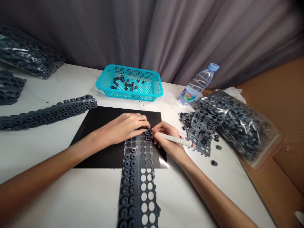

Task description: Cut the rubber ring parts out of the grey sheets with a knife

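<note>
- Pressing flat, my left hand (pixel 129 126) pins the far end of the rubber strip (pixel 137 177), which runs toward 6 o'clock across the black mat (pixel 99 126).
- My right hand (pixel 166 137), fingers closed around a white stick tool (pixel 175 139), works the strip's top row; I judge ring-punching underway, the next ring needing a precise tip.
- At 12 o'clock, the turquoise basket (pixel 156 90) holds loose rings (pixel 125 84).

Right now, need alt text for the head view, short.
Two bare hands work the far end of a grey rubber strip of ring-shaped parts, lying partly on a black mat on a white table: the left hand presses it flat, the right hand holds a white pen-like tool to it. Behind sit a turquoise basket with loose rings and a water bottle.
</note>
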A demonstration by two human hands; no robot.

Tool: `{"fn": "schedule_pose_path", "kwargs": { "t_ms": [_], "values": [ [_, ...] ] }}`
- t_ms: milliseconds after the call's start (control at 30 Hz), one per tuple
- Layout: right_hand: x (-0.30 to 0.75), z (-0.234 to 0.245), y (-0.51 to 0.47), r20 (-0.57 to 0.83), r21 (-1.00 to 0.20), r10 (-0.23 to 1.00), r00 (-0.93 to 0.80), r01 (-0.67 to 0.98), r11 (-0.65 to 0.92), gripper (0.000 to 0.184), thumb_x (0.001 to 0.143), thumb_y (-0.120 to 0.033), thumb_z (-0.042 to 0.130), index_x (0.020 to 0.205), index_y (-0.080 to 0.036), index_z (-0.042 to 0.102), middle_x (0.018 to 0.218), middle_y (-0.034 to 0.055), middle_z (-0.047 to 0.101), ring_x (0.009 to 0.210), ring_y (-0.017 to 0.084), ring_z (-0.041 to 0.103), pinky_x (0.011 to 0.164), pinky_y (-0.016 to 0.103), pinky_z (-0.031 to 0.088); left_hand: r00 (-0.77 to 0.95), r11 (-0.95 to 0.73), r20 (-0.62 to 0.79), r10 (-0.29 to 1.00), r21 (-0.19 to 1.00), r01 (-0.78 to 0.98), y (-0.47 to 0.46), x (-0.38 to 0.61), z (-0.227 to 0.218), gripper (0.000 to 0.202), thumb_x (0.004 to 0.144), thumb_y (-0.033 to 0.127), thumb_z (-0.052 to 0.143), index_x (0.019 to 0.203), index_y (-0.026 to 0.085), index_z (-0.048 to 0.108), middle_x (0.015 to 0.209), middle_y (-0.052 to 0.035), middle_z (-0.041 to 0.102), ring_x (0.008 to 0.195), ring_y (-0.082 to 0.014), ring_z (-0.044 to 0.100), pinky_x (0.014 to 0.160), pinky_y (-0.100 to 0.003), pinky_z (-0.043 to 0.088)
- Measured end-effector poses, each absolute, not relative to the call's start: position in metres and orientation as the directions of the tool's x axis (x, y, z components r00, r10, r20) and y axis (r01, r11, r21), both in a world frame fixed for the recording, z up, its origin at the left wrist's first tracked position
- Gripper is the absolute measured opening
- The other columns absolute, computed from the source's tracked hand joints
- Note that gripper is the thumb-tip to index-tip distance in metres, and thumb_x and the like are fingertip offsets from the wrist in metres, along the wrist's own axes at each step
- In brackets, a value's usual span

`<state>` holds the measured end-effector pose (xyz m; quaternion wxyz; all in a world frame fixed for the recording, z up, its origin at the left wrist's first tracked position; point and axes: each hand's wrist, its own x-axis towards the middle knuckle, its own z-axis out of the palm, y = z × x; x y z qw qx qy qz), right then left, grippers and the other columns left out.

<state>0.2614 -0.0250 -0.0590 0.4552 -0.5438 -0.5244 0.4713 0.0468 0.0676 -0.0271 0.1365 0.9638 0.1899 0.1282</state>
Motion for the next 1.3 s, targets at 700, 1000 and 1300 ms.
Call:
{"fn": "schedule_pose_path", "kwargs": {
  "t_ms": [700, 1000, 1300],
  "values": [
    [0.256, -0.055, -0.028, 0.091, -0.919, 0.996, -0.008, 0.385, 0.087, 0.01, 0.088, -0.018, 0.062, 0.079, -0.021, 0.059, 0.071, -0.0042, 0.058, 0.062, 0.013, 0.051, 0.058, 0.026, 0.035, 0.945, -0.95, 0.212, 0.25, -0.137, 0.282, 0.063, 0.053, -0.022, 0.014, 0.108, 0.018, 0.057, 0.112, 0.019, 0.07, 0.114, -0.0064, 0.073, 0.103, -0.0257, 0.068, 0.095, -0.04, 0.044],
    [0.254, -0.058, -0.032, 0.121, -0.896, 0.993, -0.008, 0.43, 0.113, 0.018, 0.094, -0.021, 0.063, 0.078, -0.021, 0.056, 0.07, -0.0058, 0.054, 0.062, 0.011, 0.045, 0.057, 0.027, 0.03, 0.652, -0.727, 0.444, 0.615, 0.64, 0.249, 0.072, 0.053, -0.047, 0.013, 0.106, 0.025, 0.062, 0.101, 0.019, 0.073, 0.101, -0.0034, 0.077, 0.093, -0.0187, 0.071, 0.091, -0.033, 0.051],
    [0.26, -0.061, -0.028, -0.029, -0.989, 0.996, 0.09, 0.142, -0.042, 0.003, 0.089, -0.023, 0.064, 0.088, -0.021, 0.062, 0.073, -0.0019, 0.066, 0.056, 0.013, 0.057, 0.047, 0.023, 0.042, 0.538, -0.022, 0.109, 0.836, 0.986, -0.167, 0.084, 0.042, -0.016, 0.015, 0.097, 0.029, 0.077, 0.106, 0.016, 0.076, 0.116, -0.0094, 0.076, 0.102, -0.0156, 0.071, 0.081, -0.023, 0.052]
  ]
}}
